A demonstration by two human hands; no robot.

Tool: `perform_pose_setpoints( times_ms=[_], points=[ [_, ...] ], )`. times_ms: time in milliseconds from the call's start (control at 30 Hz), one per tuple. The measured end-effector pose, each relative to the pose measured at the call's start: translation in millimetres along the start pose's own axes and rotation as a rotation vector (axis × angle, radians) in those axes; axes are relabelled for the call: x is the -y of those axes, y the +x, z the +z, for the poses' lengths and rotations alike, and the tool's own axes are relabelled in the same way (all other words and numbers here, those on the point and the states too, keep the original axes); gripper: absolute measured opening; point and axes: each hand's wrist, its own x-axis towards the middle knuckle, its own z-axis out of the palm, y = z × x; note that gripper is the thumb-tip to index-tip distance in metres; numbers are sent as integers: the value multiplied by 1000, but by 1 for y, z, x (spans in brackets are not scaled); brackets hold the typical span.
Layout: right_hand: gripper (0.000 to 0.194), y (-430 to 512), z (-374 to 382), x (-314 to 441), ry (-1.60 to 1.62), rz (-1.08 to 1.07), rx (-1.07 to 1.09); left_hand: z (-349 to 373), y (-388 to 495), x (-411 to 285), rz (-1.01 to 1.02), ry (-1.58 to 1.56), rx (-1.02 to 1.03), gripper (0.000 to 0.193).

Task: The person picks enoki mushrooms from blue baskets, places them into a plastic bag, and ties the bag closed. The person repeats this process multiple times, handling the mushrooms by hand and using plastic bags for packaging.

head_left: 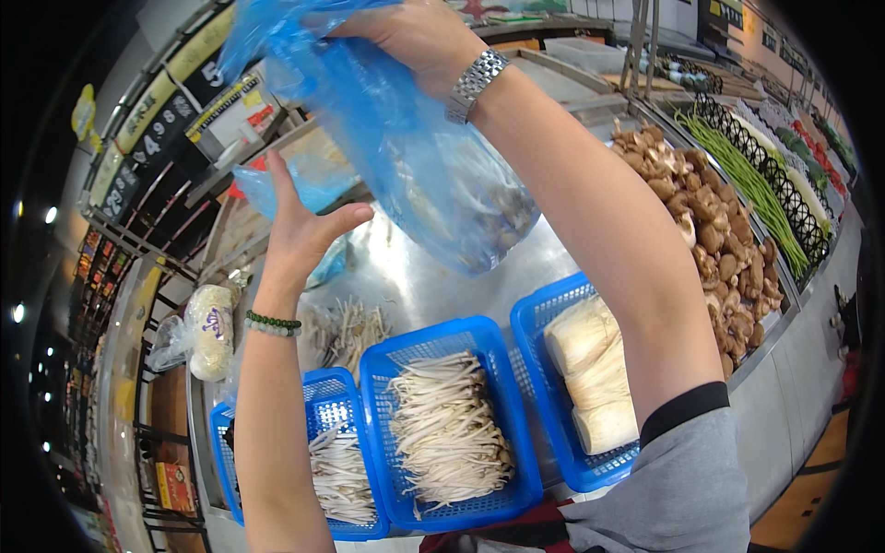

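Note:
My right hand (415, 41), raised at the top of the view with a metal watch on the wrist, grips the gathered top of a blue plastic bag (422, 159). Mushrooms show faintly through the bag's lower end, which hangs over the metal counter. My left hand (304, 221), with beaded bracelets on its wrist, is raised left of the bag, thumb and fingers spread and holding nothing. Below the hands, a blue plastic basket (449, 325) holds thin white-stemmed mushrooms (449, 428). Similar mushrooms (342, 477) lie in the basket to its left, partly behind my left forearm.
Another blue basket (525, 325) at the right holds bundles of enoki mushrooms (594, 373). Brown mushrooms (719, 242) are heaped beyond my right arm, beside green bean pods (747, 186). Loose thin mushrooms (359, 332) lie on the metal counter (477, 297). A wrapped bundle (211, 332) stands at the left.

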Motion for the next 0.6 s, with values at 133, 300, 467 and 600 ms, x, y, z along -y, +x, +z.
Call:
perform_pose_setpoints(
  times_ms=[133, 300, 467, 600],
  points=[
    [21, 14, 69, 49, 394, 99, 209, -52, 1, 1, 67, -24, 97, 141],
    [22, 16, 169, 63, 390, 95, 83, -96, -40, -23, -114, -293, 304, 100],
    [30, 4, 293, 36, 269, 146, 42, -142, -153, -21, -442, -781, 217, 70],
    [38, -19, 415, 13, -111, 216, 189, -231, -250, -10, -435, -825, -24, 48]
  ],
)
